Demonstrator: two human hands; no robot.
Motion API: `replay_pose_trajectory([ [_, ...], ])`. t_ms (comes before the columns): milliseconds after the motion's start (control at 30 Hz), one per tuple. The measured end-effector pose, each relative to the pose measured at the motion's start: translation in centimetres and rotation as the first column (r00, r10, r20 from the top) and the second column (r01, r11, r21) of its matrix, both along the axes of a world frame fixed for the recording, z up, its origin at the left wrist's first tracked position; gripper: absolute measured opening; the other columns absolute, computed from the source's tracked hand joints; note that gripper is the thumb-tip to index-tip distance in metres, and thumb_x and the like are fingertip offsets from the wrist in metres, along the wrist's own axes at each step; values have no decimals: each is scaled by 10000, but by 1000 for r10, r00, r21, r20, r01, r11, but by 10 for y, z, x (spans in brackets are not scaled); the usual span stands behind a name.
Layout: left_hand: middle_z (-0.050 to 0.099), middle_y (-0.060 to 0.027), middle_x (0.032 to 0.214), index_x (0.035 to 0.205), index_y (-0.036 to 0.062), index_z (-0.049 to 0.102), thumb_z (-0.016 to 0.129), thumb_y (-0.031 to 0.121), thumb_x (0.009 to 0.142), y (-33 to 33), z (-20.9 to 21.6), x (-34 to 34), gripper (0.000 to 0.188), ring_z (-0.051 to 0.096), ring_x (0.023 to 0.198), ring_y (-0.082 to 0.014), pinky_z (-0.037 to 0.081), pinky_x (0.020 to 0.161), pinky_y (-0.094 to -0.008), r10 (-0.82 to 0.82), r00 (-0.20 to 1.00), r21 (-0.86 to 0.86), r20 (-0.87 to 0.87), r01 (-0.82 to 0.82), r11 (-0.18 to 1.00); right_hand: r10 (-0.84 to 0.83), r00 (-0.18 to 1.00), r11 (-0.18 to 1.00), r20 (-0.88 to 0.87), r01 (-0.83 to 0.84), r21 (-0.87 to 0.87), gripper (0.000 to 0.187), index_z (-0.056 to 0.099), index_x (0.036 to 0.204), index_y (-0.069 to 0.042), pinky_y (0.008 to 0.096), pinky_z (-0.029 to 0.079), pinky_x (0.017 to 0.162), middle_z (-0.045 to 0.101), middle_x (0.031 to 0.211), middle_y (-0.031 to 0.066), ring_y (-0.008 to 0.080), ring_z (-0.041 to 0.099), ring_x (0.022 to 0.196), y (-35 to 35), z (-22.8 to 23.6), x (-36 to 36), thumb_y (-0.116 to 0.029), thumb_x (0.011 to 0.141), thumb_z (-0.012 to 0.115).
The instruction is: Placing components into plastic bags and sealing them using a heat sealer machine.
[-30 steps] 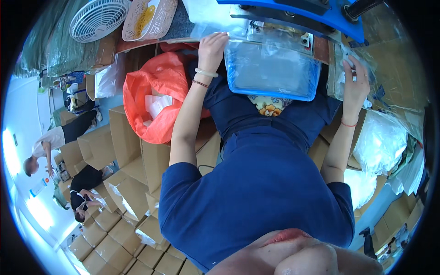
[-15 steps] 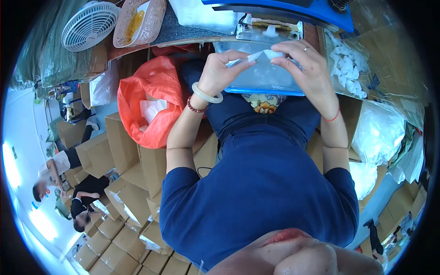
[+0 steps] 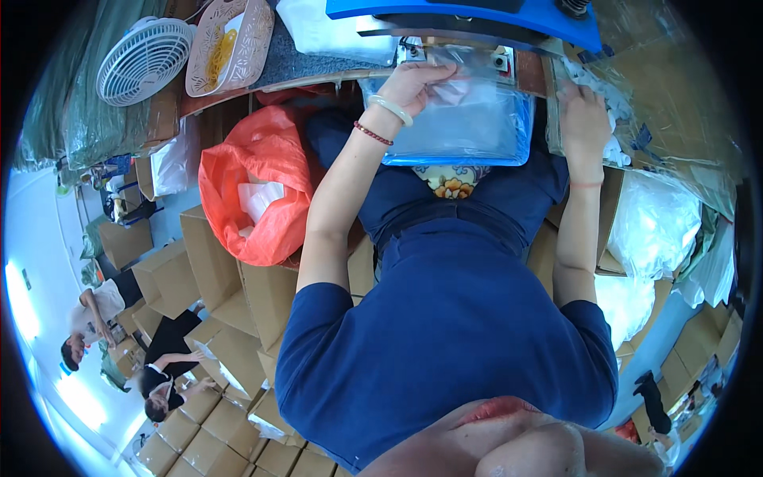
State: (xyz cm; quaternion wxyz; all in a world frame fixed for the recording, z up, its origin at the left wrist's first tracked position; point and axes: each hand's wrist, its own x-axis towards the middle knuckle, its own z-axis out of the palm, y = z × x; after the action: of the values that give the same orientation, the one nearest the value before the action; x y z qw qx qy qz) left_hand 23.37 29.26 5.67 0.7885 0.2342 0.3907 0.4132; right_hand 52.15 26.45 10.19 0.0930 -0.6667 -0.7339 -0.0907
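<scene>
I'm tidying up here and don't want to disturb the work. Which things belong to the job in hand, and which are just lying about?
Likely part of the job:
clear plastic, in the left hand
white pieces, by the right hand
blue tray
blue machine

Apparently lying about:
fan
basket with yellow bands
cardboard boxes

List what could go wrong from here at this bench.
1. The left hand appears close to the blue machine; if the machine came down, that hand might get pinched.
2. The thin clear plastic in that hand looks flimsy and could crease or slip.
3. The right hand is at loose white pieces; a careless sweep might scatter some.
</scene>
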Motion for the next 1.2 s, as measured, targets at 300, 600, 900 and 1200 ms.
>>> replay_pose_trajectory([
  [300, 695, -130, 1129, 1140, -11, 655, 752, 238, 844, 16, -19, -114, 399, 648, 1078, -282, 495, 917, -350, 740, 30, 611, -672, 588, 530, 110, 979, 984, -173, -82, 161, 247, 658, 1143, -52, 389, 500, 802, 611, 1080, 143, 315, 625, 930, 9, -14, 12, -87, 904, 607],
  [600, 743, -79, 886, 957, 54, 769, 742, 78, 823, -51, 9, -102, 138, 688, 754, -159, 521, 756, -241, 624, 195, 653, -756, 277, 705, 140, 372, 922, -918, -387, -16, 226, 690, 1103, -55, 257, 499, 761, 675, 1100, 45, 120, 618, 840, -47, 25, -69, -69, 878, 704],
  [900, 727, -26, 869, 974, -13, 748, 756, 95, 850, -76, 72, -48, 164, 624, 799, -59, 492, 736, -207, 240, 662, 494, -710, 225, 840, 482, 432, 825, -762, -517, 229, 208, 707, 1028, -35, 299, 483, 742, 678, 916, 85, 204, 606, 833, -27, 74, -110, -105, 835, 741],
  [1200, 726, -144, 972, 1059, -71, 693, 705, 77, 886, -56, 21, -34, 228, 722, 854, -228, 577, 743, -297, -345, 916, 50, -205, 362, 931, 300, 668, 799, -681, -566, -204, 292, 660, 1099, -48, 367, 494, 769, 686, 963, 141, 298, 645, 940, 5, 41, -79, -253, 893, 657],
])
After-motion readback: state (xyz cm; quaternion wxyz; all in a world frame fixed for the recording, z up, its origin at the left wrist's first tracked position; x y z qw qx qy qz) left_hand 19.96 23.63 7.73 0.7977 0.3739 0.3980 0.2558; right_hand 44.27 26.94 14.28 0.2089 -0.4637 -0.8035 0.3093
